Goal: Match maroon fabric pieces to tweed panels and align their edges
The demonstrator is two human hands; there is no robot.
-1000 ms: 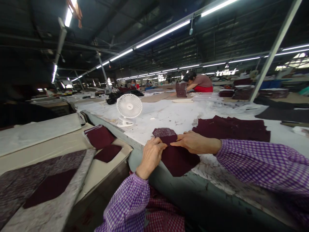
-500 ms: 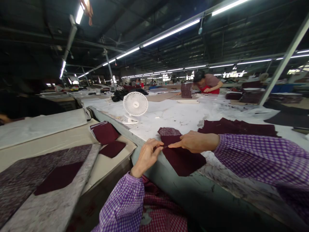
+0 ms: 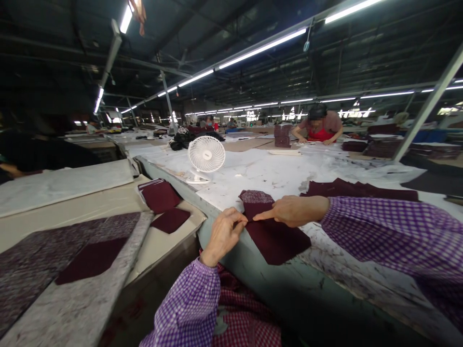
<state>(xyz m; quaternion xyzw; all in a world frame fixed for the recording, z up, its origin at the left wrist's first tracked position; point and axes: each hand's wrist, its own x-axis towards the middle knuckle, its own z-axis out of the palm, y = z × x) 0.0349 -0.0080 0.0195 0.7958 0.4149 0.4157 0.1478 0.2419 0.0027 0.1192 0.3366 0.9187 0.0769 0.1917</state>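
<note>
Right at the near edge of the white-covered table I can see a maroon cloth piece, a speckled patch showing at its far end. The left hand has its grip closed on the cloth's left edge, thumb and forefinger pinched together. The right hand lays an outstretched forefinger on it, just right of that pinch; its other fingers are tucked out of sight, so I can't tell whether they grip anything. More maroon fabric lies to the right, a white fan stands farther off, and a co-worker bends over the far side
</note>
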